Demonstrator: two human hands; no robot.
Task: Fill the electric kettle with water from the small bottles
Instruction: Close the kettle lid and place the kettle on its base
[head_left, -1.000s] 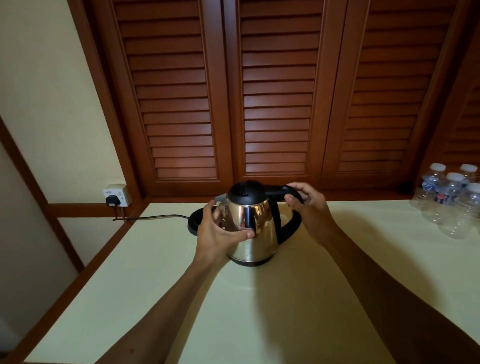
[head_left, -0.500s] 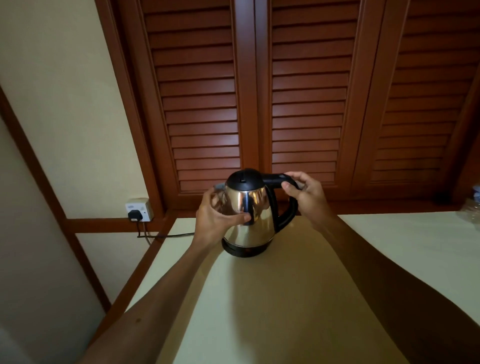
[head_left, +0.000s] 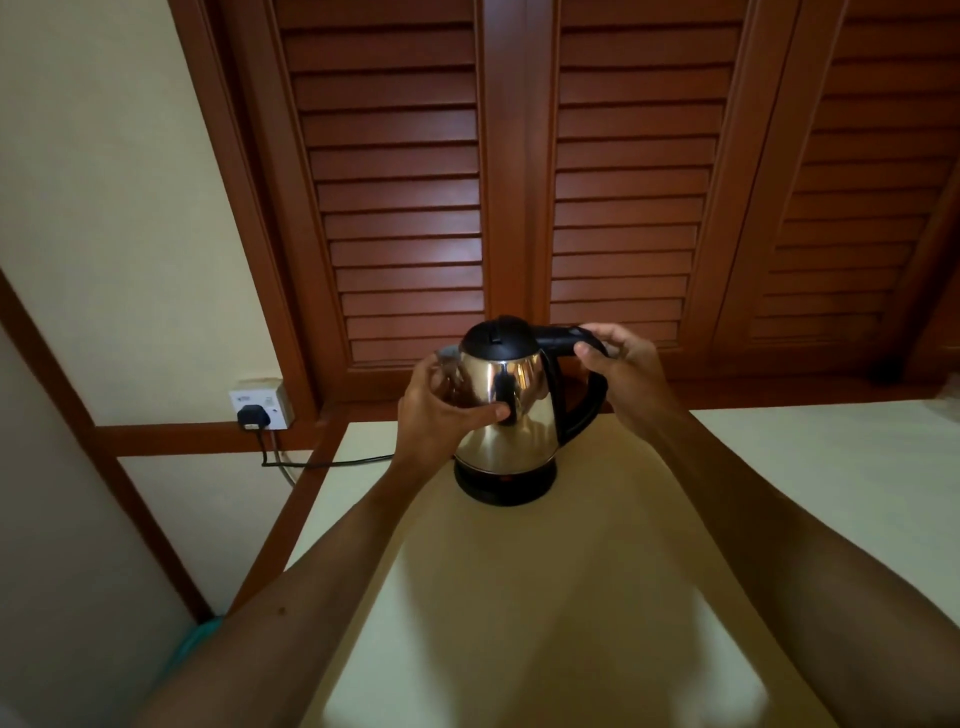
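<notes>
1. A wall of dark reddish-brown wooden louvred shutters (head_left: 597, 182) fills the top of the view, behind everything else.
2. A pale cream tabletop with a brown wooden edge (head_left: 805, 493) stretches from the foot of the shutters toward the camera; both bare forearms reach out over it.
3. A cream-painted plaster wall (head_left: 119, 182) stands at the left, crossed by brown wooden rails.
4. A shiny stainless-steel electric kettle with a black lid, black handle and black bottom ring (head_left: 511, 415) stands upright on the tabletop near its far left corner, lid closed.
5. The right hand (head_left: 628, 374) is at the top of the kettle's black handle, fingers curled over it and thumb underneath, gripping it.
6. The left hand (head_left: 439, 421) wraps the kettle's steel body from the spout side, fingers bent round the far side and the thumb pressed across the front.
7. A white wall socket (head_left: 262, 408) sits on the left wall just above a rail, with a black plug (head_left: 253, 418) in it.
8. A thin black cord (head_left: 332, 461) runs from the plug to the table's edge, disappearing behind the left wrist.
</notes>
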